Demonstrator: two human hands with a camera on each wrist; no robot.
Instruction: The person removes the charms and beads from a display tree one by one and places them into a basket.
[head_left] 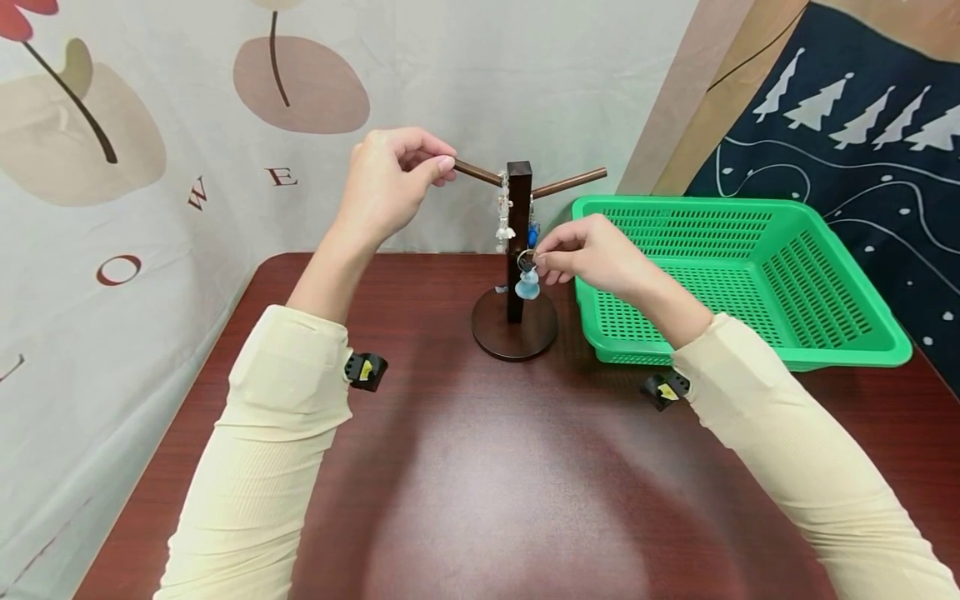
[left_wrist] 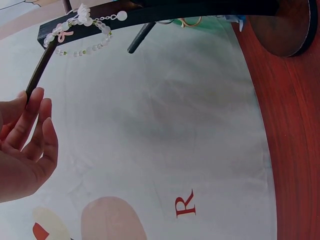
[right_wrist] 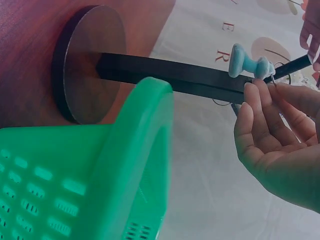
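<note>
The reddish-brown counter (head_left: 465, 475) carries a green basket (head_left: 675, 202), right of a dark stand (head_left: 520, 217). The left hand (head_left: 386, 183), raised on an upward-slanting forearm, has its fingers clamped on the tip of a peg (head_left: 478, 172) bearing a beaded bracelet (head_left: 505, 208). Lower, the right hand (head_left: 600, 254) angles inward, its fingers pinching the ring of a blue keychain (head_left: 527, 286) before the post.

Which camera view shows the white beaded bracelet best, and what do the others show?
The left wrist view: the bracelet appears close, its pink bow distinct. The head view shows it small, hanging beside the post; the right wrist view gives only a partial, blurred glimpse.
</note>
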